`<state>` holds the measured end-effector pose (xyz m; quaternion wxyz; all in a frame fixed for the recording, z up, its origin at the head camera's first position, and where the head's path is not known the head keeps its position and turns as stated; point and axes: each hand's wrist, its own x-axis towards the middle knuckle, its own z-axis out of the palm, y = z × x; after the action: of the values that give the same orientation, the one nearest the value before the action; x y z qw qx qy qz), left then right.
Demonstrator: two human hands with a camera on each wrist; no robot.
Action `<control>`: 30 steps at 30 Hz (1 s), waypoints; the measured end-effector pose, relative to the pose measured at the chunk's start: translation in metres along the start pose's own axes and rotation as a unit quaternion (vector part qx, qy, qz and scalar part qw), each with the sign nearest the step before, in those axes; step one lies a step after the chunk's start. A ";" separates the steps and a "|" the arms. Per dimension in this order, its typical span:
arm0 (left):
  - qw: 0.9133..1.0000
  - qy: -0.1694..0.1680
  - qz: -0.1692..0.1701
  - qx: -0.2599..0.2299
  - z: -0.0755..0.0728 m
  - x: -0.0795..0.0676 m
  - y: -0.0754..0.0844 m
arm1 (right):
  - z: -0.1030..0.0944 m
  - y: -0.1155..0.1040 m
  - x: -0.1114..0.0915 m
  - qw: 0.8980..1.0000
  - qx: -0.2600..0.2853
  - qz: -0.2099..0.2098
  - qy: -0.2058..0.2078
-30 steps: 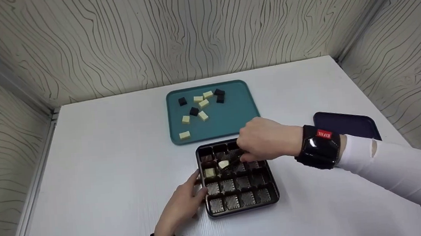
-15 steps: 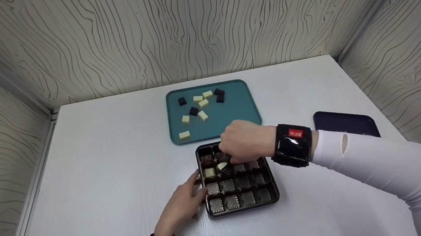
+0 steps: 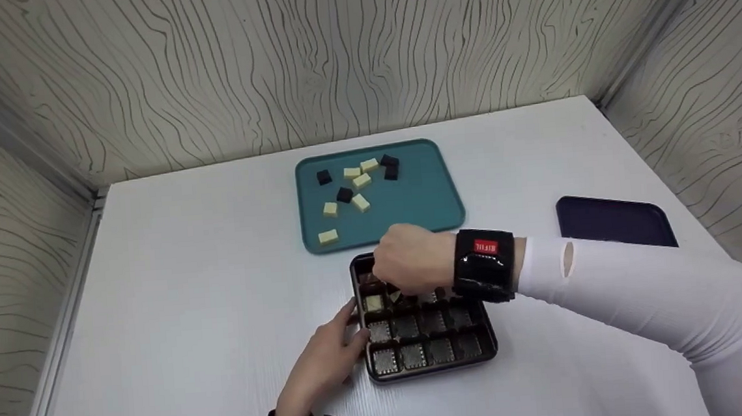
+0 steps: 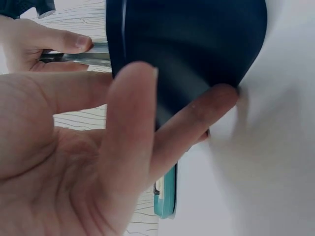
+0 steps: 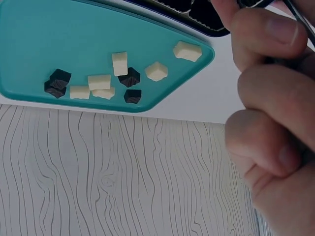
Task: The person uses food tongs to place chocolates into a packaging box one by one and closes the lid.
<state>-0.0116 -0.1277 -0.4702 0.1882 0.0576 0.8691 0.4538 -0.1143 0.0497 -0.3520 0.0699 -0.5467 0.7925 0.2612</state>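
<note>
In the head view, my left hand [image 3: 326,355] rests its fingers and thumb against the left side of a dark compartmented box [image 3: 435,372]. The left wrist view shows these fingers fairly straight along the box wall [image 4: 187,39]. Over the box's upper rows, my right hand [image 3: 410,257] curls around metal tongs [image 4: 101,55]; their tips are hidden beneath it in the head view. A cream-coloured block [image 3: 374,304] lies in a second-row compartment at the left. Beside it, another cream block [image 3: 395,296] is mostly covered by the right hand; whether the tongs touch it cannot be seen.
Behind the box lies a teal tray [image 3: 416,205] with several cream blocks [image 3: 361,181] and dark brown blocks [image 3: 344,195]. A smaller dark tray [image 3: 613,220] sits at the right, partly behind the right sleeve. Patterned panels [image 3: 334,60] border the table.
My right hand has moved left over the box, covering more of the second cream block, which has tilted and settled lower. My left hand keeps its place at the box's side.
</note>
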 end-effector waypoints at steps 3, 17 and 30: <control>1.000 0.001 0.003 -0.001 0.000 0.000 0.001 | 0.000 0.000 0.001 1.000 0.002 0.005 -0.006; 1.000 -0.002 0.001 -0.029 0.002 -0.002 0.001 | -0.002 -0.001 -0.003 1.000 -0.018 0.011 -0.020; 0.999 -0.002 -0.014 -0.031 0.003 -0.002 0.003 | 0.001 0.003 -0.009 1.000 -0.009 0.016 0.014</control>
<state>-0.0089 -0.1245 -0.4688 0.1981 0.0409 0.8549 0.4777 -0.1136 0.0591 -0.3485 0.0495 -0.5378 0.7998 0.2621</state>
